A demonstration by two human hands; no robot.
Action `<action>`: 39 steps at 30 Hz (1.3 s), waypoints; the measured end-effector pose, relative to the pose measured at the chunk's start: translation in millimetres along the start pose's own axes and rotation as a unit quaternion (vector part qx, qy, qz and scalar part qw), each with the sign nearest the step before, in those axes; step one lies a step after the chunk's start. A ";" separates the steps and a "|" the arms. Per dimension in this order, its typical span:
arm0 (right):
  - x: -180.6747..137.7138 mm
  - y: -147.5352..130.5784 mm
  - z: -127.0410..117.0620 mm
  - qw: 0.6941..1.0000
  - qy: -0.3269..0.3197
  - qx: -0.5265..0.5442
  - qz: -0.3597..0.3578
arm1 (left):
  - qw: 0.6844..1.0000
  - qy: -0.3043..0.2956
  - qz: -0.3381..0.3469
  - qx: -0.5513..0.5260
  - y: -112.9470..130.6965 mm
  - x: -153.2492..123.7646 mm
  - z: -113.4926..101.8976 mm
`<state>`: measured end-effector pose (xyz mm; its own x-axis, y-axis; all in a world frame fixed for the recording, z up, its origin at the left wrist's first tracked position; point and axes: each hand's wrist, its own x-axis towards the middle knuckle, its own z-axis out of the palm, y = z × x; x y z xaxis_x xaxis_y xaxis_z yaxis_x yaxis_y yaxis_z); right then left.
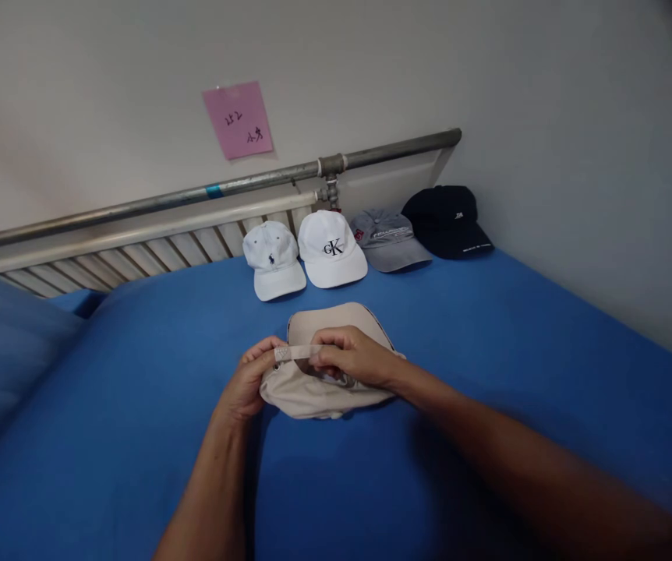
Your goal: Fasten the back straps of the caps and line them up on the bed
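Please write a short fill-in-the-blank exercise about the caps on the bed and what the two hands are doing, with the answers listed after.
1. Both the left hand and the right hand hold the ____ cap.
2. Along the headboard stand ____ caps in a row.
3. The black cap is the one farthest ____ in the row.
4. The paper note on the wall is ____.

Answers: beige; four; right; pink

Plain beige cotton cap [318,389] on solid blue bedsheet [488,351]. Far off: two white caps [271,261] with dark logos, a grey cap [387,240], a black cap [447,220]. Pink paper note [238,119] with dark scrawl on off-white wall [546,93].
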<state>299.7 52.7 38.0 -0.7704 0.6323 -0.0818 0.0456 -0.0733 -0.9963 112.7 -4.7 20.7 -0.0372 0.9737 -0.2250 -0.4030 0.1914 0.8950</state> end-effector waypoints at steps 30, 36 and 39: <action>-5.7 -14.7 8.3 0.998 -0.021 -0.052 0.002 | 1.000 0.002 0.024 0.018 4.3 -15.1 12.1; -6.4 -17.7 10.2 0.999 -0.001 -0.035 0.004 | 0.999 0.007 0.033 0.013 1.2 -12.1 10.3; -6.8 -20.9 12.3 1.000 0.001 -0.022 0.011 | 0.999 -0.005 0.037 0.008 -0.6 -11.8 8.6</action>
<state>296.2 40.4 59.7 -0.7682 0.6317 -0.1040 0.0904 -0.0538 -0.9945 121.2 -15.2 26.2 -0.0575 0.9864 -0.1537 -0.3847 0.1202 0.9152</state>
